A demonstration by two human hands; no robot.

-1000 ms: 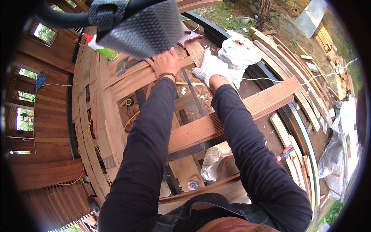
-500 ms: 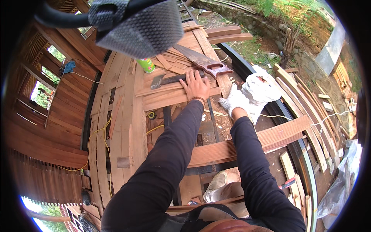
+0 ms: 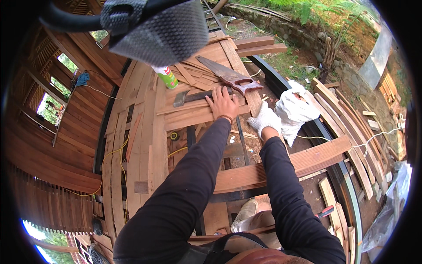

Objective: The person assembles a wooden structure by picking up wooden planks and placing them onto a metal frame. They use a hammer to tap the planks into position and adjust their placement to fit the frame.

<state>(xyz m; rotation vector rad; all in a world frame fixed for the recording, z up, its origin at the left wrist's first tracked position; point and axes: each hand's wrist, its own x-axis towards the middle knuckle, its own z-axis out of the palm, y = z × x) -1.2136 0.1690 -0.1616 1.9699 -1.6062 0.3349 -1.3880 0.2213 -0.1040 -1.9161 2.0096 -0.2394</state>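
Observation:
My bare left hand (image 3: 223,102) lies flat on a stack of reddish wooden planks (image 3: 198,115), its fingers spread over the dark handle of a hammer (image 3: 195,96) that lies across the boards. Just beyond it a hand saw (image 3: 228,75) with a reddish wooden handle rests on the planks. My right hand (image 3: 265,120), in a white work glove, rests knuckles down beside the planks, next to a white cloth bag (image 3: 295,110). It holds nothing that I can see.
A green and white can (image 3: 166,77) stands on the boards at the far left. A yellow cord (image 3: 118,154) runs over the plank floor. A long wooden beam (image 3: 281,165) crosses under my arms. Loose boards (image 3: 351,132) lie stacked at the right, above open ground.
The view has tilted up and forward. My left hand has slid further along the planks onto the hammer's handle, and the gloved right hand has come down beside the white bag.

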